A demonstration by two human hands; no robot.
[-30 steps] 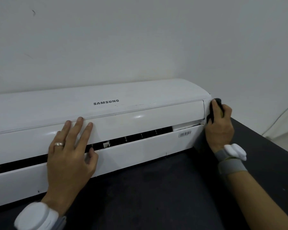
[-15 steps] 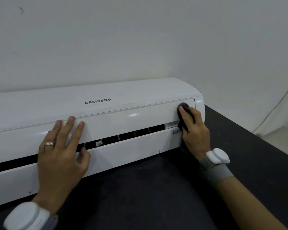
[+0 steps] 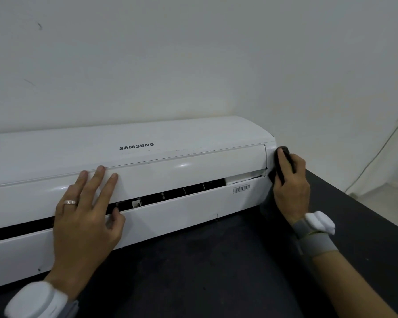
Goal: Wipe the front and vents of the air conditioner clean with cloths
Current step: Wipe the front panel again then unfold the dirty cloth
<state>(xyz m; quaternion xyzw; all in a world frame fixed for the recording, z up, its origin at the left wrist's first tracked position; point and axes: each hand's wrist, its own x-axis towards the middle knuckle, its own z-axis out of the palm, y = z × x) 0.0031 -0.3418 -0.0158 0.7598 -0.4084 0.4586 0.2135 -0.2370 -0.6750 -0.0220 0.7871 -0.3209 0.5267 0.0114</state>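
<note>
The white air conditioner (image 3: 170,157) lay lengthwise on a dark table (image 3: 216,260), its back toward a pale wall (image 3: 193,53), SAMSUNG lettering (image 3: 136,146) on the upper front. Its right end sat near the table's right edge; its left end ran out of view.

The left hand (image 3: 85,216) was flat and unclenched, gripping nothing — palm and spread fingers pressed against the front flap (image 3: 182,171), fingertips reaching the seam above it, thumb resting at the vent slot (image 3: 184,191). A ring (image 3: 70,202) showed on one finger. A white wrist device on a grey band (image 3: 39,299) sat at the left wrist.

The right hand (image 3: 290,187) was curled around a dark cloth (image 3: 283,154), pressing it against the unit's right end cap just past the flap's corner. The cloth showed between the fingers and the casing, its top edge poking out above the index finger. How much cloth was bunched in the palm could not be told. A matching white device and grey band (image 3: 317,228) was on this wrist.

The vent slot stood partly open, dark inside, with small louvre tabs visible. A barcode sticker (image 3: 241,188) sat on the lower panel near the right end. A thin cable (image 3: 377,154) ran down the wall at far right, toward a pale floor.
</note>
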